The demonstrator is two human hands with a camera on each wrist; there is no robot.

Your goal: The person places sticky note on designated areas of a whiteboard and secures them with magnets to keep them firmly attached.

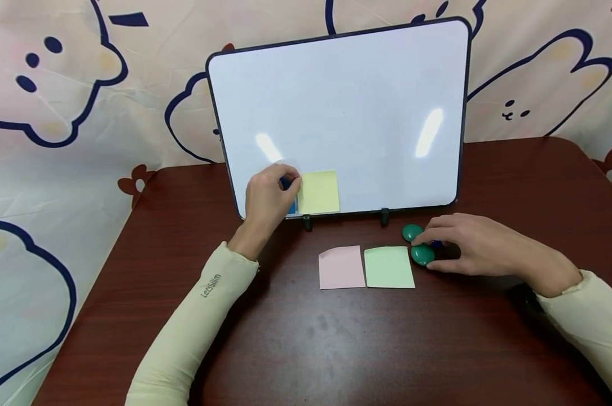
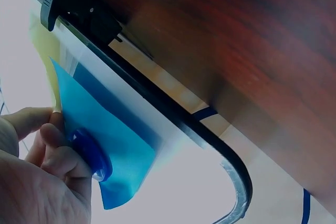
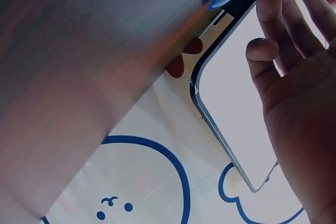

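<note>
My left hand (image 1: 270, 192) is at the lower left of the whiteboard (image 1: 346, 101). Its thumb and index finger pinch the upper left corner of a yellow sticky note (image 1: 319, 193). Beneath that hand a blue sticky note (image 2: 126, 145) stands partly away from the board, with a round blue magnet (image 2: 89, 153) against it. On the table, my right hand (image 1: 473, 248) has its index finger and thumb around the edges of a round green magnet (image 1: 422, 255). A second green magnet (image 1: 412, 232) lies just beyond, and another blue magnet (image 1: 436, 243) is partly hidden under the fingers.
A pink sticky note (image 1: 342, 268) and a light green sticky note (image 1: 390, 267) lie side by side on the brown table (image 1: 316, 349). Black clips (image 1: 384, 217) hold the board's lower edge. Behind it hangs a patterned curtain (image 1: 153, 73).
</note>
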